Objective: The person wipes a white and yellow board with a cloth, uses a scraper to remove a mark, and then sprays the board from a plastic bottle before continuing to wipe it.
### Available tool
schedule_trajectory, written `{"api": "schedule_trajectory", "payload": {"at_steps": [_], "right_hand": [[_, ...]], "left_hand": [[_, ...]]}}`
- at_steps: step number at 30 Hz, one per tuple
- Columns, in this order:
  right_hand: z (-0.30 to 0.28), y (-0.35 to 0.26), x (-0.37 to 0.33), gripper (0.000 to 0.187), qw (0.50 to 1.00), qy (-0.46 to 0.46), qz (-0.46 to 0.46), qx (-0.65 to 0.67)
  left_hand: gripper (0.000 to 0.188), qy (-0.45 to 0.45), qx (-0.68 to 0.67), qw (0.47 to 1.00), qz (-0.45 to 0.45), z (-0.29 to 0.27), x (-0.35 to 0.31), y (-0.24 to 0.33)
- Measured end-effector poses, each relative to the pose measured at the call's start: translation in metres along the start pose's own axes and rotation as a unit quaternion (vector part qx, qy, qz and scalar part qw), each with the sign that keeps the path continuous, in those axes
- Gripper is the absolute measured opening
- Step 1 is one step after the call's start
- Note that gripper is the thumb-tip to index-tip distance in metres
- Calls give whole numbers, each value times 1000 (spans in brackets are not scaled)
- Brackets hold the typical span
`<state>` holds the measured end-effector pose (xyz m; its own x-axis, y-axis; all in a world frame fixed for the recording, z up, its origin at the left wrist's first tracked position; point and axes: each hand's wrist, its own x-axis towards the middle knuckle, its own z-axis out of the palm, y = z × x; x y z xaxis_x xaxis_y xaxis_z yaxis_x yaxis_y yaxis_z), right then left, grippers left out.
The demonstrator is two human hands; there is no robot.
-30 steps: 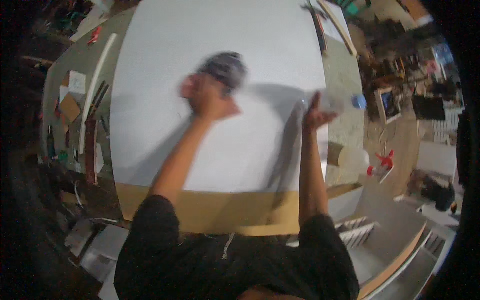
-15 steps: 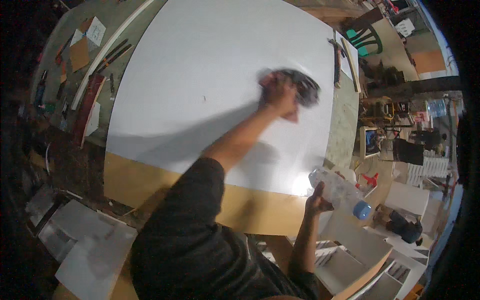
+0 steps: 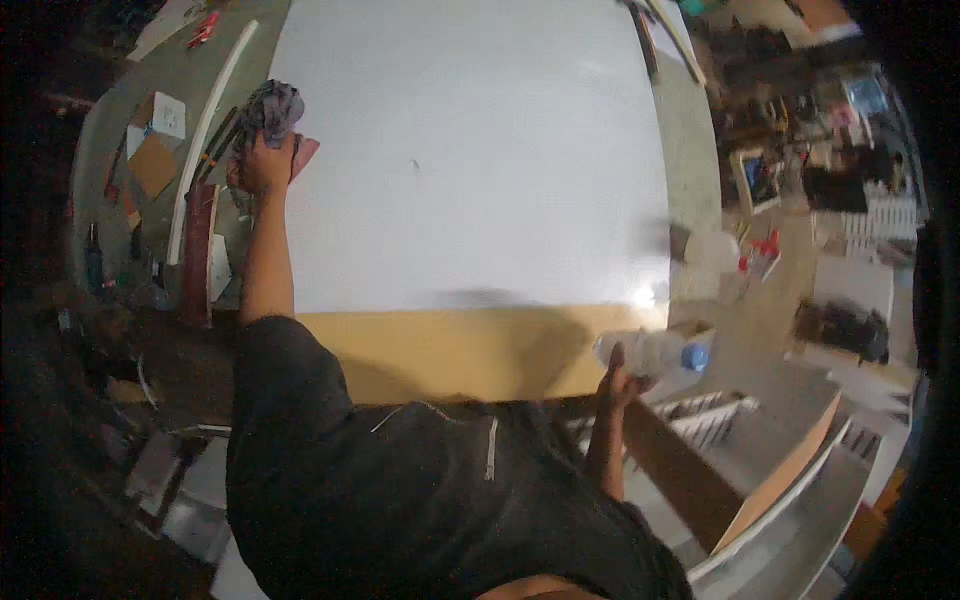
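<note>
My left hand is closed on a crumpled dark grey rag with a reddish part, at the left edge of a large white panel. A small dark mark shows on the panel's surface. My right hand grips a clear plastic bottle with a blue cap, tipped sideways over the right end of the tan strip along the panel's near edge. How much the bottle holds cannot be made out.
Left of the panel lie a long pale strip, a dark red bar and a piece of cardboard. A hammer-like tool rests at the far right edge. White cabinet parts stand at the near right.
My left hand has swept the rag from the panel's right side to its left edge. My right hand has come lower and nearer with the bottle. The whole view has shifted.
</note>
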<state>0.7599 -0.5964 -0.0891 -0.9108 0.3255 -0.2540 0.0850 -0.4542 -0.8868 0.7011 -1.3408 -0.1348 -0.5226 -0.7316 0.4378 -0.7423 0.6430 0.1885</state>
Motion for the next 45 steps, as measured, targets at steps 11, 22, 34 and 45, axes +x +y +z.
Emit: {"api": "schedule_trajectory", "payload": {"at_steps": [11, 22, 34, 45], "right_hand": [[-30, -18, -37, 73, 992, 38, 104, 63], [129, -63, -120, 46, 911, -80, 220, -339], [194, -29, -138, 29, 877, -125, 338, -318], [198, 7, -173, 50, 829, -292, 204, -432]], "left_hand": [[63, -121, -96, 967, 204, -107, -200, 60], [65, -256, -322, 846, 340, -136, -293, 239], [68, -206, -120, 959, 150, -170, -229, -24], [62, -126, -123, 968, 180, -173, -242, -18]]}}
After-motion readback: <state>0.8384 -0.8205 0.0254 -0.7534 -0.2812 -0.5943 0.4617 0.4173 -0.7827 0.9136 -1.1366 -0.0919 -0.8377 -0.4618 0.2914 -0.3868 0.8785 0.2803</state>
